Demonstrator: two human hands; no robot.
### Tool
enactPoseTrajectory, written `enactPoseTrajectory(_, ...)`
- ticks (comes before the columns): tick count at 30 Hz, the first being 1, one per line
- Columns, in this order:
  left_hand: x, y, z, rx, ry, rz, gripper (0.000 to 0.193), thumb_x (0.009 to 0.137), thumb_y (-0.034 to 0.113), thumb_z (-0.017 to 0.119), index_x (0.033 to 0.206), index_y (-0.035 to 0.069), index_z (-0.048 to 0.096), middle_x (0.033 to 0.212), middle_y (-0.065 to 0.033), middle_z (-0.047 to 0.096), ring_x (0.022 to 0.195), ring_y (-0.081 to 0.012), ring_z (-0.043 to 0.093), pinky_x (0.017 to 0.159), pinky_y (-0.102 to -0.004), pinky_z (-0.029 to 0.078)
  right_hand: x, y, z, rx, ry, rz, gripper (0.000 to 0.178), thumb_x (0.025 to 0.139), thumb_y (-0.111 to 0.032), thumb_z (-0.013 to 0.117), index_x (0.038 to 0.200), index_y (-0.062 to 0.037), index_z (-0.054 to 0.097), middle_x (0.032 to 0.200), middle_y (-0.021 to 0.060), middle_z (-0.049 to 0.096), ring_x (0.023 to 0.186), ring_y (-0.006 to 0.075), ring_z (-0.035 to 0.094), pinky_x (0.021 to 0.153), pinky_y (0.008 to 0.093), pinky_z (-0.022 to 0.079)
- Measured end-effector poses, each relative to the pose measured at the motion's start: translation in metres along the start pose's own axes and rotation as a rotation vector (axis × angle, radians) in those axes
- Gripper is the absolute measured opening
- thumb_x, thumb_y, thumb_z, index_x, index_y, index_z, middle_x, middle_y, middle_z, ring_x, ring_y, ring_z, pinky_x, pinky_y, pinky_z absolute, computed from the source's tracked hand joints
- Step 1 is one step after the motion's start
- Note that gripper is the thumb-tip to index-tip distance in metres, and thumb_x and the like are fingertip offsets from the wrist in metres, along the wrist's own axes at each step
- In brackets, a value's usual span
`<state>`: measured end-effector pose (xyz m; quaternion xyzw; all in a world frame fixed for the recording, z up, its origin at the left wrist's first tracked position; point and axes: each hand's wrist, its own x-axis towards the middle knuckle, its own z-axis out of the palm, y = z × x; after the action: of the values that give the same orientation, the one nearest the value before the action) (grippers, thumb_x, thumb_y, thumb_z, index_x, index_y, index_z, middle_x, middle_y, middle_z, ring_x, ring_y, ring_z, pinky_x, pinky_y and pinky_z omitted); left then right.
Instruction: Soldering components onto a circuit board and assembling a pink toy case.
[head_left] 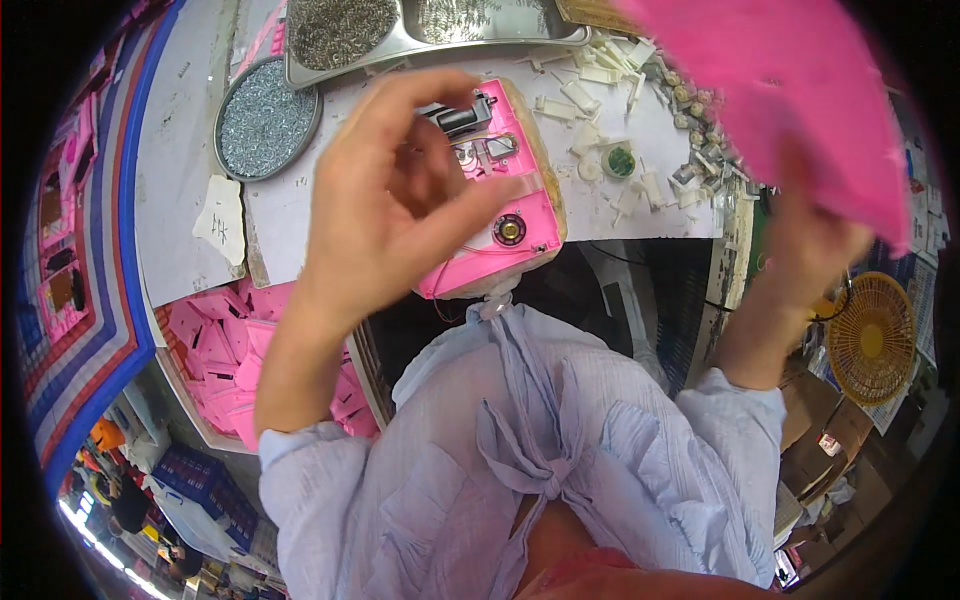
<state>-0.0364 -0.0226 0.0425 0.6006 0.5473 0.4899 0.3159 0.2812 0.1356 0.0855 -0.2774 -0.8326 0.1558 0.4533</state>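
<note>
My left hand (365,200) hovers over a pink plastic housing (470,268) on the worktable, its fingers curled and thumb apart, with nothing visible between them. Inside the housing sit a black cylindrical part (460,118), a small metal-framed part (500,147) and a round black part with a brass-coloured centre (510,230). Thin wires trail at its near end. At the upper right, my right hand (815,235) grips a large pink flat piece (800,90), raised close to the camera and blurred. That piece hides most of the right fingers.
A round dish of small silvery parts (265,118) and a metal tray of screws (430,50) stand behind. White plastic pieces (590,95) lie scattered on the right. At the lower left, a box holds pink parts (225,350). A yellow fan-like round grille (870,327) is far right.
</note>
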Motion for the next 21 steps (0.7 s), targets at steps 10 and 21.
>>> enactPoseTrajectory(10, -0.083, 0.003, -0.016, -0.938, 0.387, -0.429, 0.075, 0.092, 0.018, 0.062, 0.155, -0.006, 0.029, 0.149, -0.0253, 0.049, 0.137, -0.0367, 0.053, 0.116, -0.0525, 0.044, 0.008, -0.055, 0.132, 0.294, -0.429, -0.182, 0.052, 0.075, -0.006, 0.078, 0.126, -0.0063, 0.070, 0.129, 0.0161, 0.069, 0.114, 0.0358, 0.066, 0.104, 0.0423, 0.049)
enactPoseTrajectory(21, -0.098, -0.022, -0.032, -0.978, 0.512, -0.268, 0.061, 0.092, 0.007, 0.058, 0.149, -0.010, 0.039, 0.141, -0.0250, 0.057, 0.130, -0.0331, 0.060, 0.113, -0.0487, 0.047, -0.043, -0.029, 0.156, 0.023, -0.482, 0.335, 0.014, 0.084, -0.014, 0.078, 0.085, -0.0007, 0.073, 0.072, 0.0094, 0.070, 0.057, 0.0146, 0.063, 0.056, 0.0290, 0.050)
